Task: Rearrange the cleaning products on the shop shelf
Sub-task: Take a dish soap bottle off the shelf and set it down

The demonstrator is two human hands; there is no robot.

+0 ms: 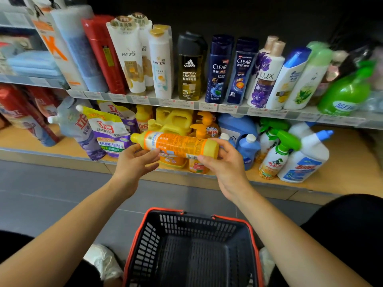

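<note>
Before the lower shelf (352, 162), among yellow and blue cleaning bottles, the orange bottle (178, 145) is held level in the air, cap pointing left. The right hand (223, 162) has its fingers wrapped round the base end. The left hand (134, 164) is loosely open, fingers touching the bottle's underside. A basket (182, 212) sits below.

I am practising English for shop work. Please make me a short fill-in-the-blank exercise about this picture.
1. The cap of the orange bottle is coloured ____.
2. The right hand grips the bottle's base; the left hand touches it nearer the ____.
3. The basket below the hands is ____.
4. The adidas bottle stands on the ____ shelf.

Missing words: yellow; cap; empty; upper.
</note>
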